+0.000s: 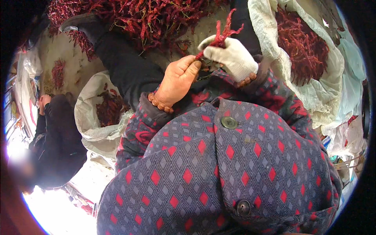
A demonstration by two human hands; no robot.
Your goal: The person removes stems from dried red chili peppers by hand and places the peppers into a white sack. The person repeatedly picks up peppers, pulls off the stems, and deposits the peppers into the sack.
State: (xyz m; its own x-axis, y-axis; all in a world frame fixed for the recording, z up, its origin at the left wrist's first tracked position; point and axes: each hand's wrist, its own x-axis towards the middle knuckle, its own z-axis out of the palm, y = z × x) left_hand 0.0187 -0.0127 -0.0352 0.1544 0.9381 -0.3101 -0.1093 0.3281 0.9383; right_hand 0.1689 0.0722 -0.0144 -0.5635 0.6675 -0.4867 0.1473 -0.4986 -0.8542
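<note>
My right hand (230, 57), in a white knit glove, is closed around a small bunch of dried red chili peppers (224, 30), whose tips fan out above the fingers. My bare left hand (179, 79) pinches the lower end of a red chili between thumb and forefinger, close beside the glove. Each wrist has a brown bead bracelet. Beyond both hands lies a large heap of dried red chilies (155, 20) on the ground. Part of what the glove encloses is hidden.
An open white woven sack (326, 97) of chilies stands at the right, a smaller white sack (85, 117) with chilies at the left. A small chili pile (58, 73) lies at upper left. Another person (58, 147) in dark clothing sits at far left. My legs stretch toward the heap.
</note>
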